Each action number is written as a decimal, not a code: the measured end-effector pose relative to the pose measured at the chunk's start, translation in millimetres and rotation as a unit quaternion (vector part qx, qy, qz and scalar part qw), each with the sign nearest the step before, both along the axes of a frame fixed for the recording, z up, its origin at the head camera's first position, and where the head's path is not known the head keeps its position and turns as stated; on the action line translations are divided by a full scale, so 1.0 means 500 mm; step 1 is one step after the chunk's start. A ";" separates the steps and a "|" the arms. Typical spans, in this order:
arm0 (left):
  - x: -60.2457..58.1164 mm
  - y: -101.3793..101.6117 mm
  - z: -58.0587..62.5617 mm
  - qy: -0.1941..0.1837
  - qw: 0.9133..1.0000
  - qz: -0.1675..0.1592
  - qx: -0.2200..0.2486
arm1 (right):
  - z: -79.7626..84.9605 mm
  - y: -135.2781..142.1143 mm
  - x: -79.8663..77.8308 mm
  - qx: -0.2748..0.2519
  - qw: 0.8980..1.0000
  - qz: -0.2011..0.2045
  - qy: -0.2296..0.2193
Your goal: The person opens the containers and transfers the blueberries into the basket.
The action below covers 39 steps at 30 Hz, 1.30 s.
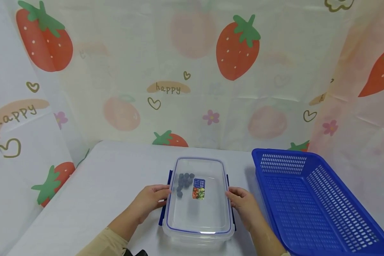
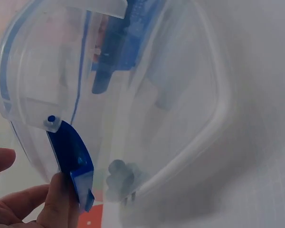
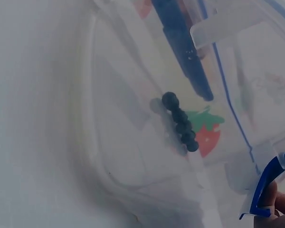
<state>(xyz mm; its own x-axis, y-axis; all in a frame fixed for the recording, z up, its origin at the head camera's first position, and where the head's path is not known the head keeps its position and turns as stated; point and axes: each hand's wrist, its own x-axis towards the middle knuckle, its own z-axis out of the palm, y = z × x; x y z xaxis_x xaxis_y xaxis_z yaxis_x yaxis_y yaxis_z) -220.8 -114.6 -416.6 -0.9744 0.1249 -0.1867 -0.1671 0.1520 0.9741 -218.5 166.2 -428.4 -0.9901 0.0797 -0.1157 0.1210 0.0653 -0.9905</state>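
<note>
The clear box [image 1: 214, 213] sits on the tabletop [image 1: 121, 167], left of the blue basket [image 1: 294, 206]. The left grip [image 1: 150, 202] is apart, touching a blue flap [image 2: 72, 152]; can't tell if the right grip [image 1: 244, 208] pinches

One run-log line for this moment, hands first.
left hand: touching left latch; right hand: touching right latch; lidded container: side latches swung out, dark round pieces inside; blue basket: right of container
</note>
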 end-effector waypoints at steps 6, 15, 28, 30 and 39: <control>0.003 0.000 0.005 -0.016 1.000 -0.001 0.022 | 0.003 -0.005 0.006 -0.035 0.999 0.010 -0.002; 0.011 0.002 0.006 -0.027 0.998 -0.005 0.055 | -0.004 -0.011 0.011 -0.027 1.000 0.016 0.001; 0.019 0.012 0.011 -0.039 0.996 0.001 0.081 | -0.003 -0.014 0.009 -0.037 0.999 0.017 0.003; 0.022 0.015 0.012 -0.039 0.996 -0.001 0.086 | -0.003 -0.014 0.009 -0.038 0.999 0.017 0.003; 0.026 0.021 0.010 -0.024 0.993 -0.033 0.113 | -0.004 -0.011 0.012 -0.047 0.999 0.015 0.007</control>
